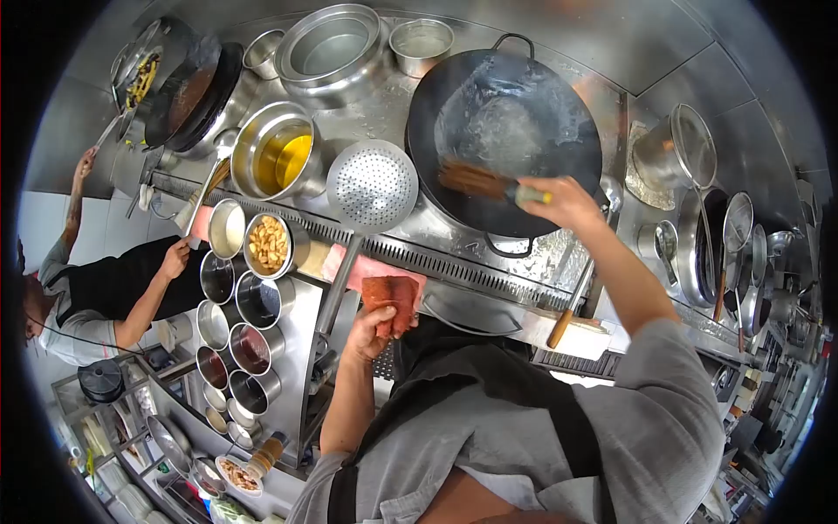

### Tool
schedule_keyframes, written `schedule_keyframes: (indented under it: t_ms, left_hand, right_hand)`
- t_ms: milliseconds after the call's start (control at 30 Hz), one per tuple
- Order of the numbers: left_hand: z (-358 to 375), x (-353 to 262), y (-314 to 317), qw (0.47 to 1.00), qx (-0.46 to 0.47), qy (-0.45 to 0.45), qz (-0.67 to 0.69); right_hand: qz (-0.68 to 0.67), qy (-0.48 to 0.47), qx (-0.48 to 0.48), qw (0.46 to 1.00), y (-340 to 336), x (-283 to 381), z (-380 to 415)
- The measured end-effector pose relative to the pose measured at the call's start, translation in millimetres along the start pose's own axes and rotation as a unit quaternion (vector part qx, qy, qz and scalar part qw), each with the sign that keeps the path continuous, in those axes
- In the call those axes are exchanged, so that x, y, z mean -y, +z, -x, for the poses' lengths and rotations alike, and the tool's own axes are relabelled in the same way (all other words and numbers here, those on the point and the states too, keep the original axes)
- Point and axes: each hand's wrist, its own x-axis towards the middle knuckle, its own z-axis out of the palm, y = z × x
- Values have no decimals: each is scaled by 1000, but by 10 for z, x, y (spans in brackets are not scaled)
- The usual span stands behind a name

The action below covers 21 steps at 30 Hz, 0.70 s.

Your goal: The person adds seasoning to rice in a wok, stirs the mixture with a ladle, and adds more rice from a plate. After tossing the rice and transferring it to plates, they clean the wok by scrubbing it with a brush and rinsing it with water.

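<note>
A large black wok (pixel 559 113) with two loop handles sits on the steel range, its inside wet and pale at the centre. My right hand (pixel 563 203) grips a brown bristle brush (pixel 473 179) by its end, and the bristles lie inside the wok near its front left. Lower and to the left, my left hand (pixel 374 332) is closed around a folded red cloth (pixel 393 301), held over the front edge of the range. Left of the wok lies a round perforated strainer (pixel 373 186), its handle pointing toward me.
A pot of yellow oil (pixel 284 157) and a large steel pot (pixel 330 48) stand at the left. Seasoning containers (pixel 264 299) fill the left counter. A co-worker (pixel 113 297) works at the far left. Ladles and strainers (pixel 738 218) stand at the right.
</note>
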Motion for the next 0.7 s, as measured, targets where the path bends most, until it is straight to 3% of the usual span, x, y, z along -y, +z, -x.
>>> schedule_keyframes:
  t_ms: [133, 233, 433, 500, 567, 633, 700]
  left_hand:
    - [153, 27, 349, 990, -113, 75, -46]
    - [45, -46, 336, 984, -90, 50, -146]
    - [22, -276, 656, 975, -138, 81, -152]
    - [-28, -181, 651, 969, -164, 115, -141]
    - [-62, -137, 668, 948, -221, 147, -177]
    - [-96, -121, 682, 947, -209, 155, -187]
    - [-147, -137, 713, 962, -162, 95, -199]
  right_hand:
    - [95, 79, -27, 992, -294, -370, -127]
    - [175, 128, -121, 969, -275, -381, -773]
    - [15, 43, -160, 986, 109, 50, -721]
    - [-86, 32, -23, 996, -18, 187, -295]
    - [-51, -11, 33, 998, -224, 118, 210]
    - [-4, 14, 69, 997, -483, -216, 648]
    - [66, 104, 31, 992, -816, -609, 900]
